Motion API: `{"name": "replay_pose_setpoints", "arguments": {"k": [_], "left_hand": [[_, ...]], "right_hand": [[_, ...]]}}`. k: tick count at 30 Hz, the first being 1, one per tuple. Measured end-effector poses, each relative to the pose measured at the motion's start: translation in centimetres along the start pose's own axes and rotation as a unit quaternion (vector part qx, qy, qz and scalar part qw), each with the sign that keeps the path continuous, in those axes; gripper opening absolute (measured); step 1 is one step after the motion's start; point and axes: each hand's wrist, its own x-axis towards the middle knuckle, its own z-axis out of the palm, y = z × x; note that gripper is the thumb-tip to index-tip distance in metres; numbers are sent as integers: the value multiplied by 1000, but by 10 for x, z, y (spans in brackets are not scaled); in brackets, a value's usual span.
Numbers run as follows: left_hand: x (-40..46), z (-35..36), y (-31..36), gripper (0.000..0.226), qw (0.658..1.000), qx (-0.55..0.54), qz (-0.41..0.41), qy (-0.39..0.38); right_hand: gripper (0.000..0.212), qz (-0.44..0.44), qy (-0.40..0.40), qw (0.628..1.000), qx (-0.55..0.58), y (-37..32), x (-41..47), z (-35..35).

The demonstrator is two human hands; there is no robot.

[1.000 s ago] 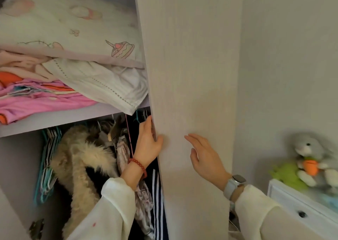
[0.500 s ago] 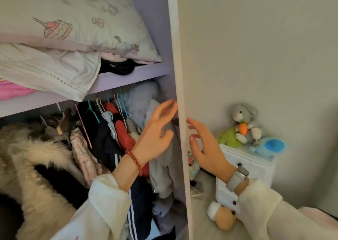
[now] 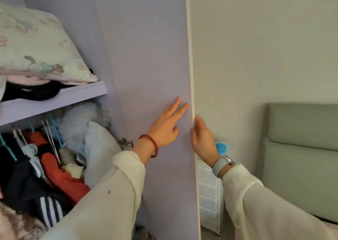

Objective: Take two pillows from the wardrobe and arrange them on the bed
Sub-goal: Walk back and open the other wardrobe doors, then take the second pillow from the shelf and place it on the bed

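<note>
A plain pale wall fills the right side. Low on the far right stands a soft green headboard. A small white drawer chest sits near the wall. The light is soft and dim.

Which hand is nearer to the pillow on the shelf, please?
Left. The left hand lies flat on the inner face of the door, on the pillow's side. The right hand holds the door's edge, further right.
</note>
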Motion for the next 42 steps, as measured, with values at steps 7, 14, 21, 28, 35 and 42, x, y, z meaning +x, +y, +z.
{"name": "replay_pose_setpoints", "arguments": {"k": [7,14,21,28,35,42], "left_hand": [[26,-10,-5,60,999,-13,-27,22],[9,-116,-55,46,983,119,-80,110],[-72,-265,-136,36,910,305,-174,220],[-183,-385,-220,77,753,551,-319,168],[-196,-440,-268,74,692,616,-335,173],[-168,-453,-254,49,677,584,-207,398]], "right_hand": [[46,-24,40,994,-100,-6,28,-21],[45,-228,24,963,-143,-81,74,6],[43,-320,-66,940,-97,-167,127,124],[53,-394,-87,913,-56,-258,157,267],[96,-358,-123,913,-150,-337,191,369],[51,-366,5,924,-114,-373,203,353]]}}
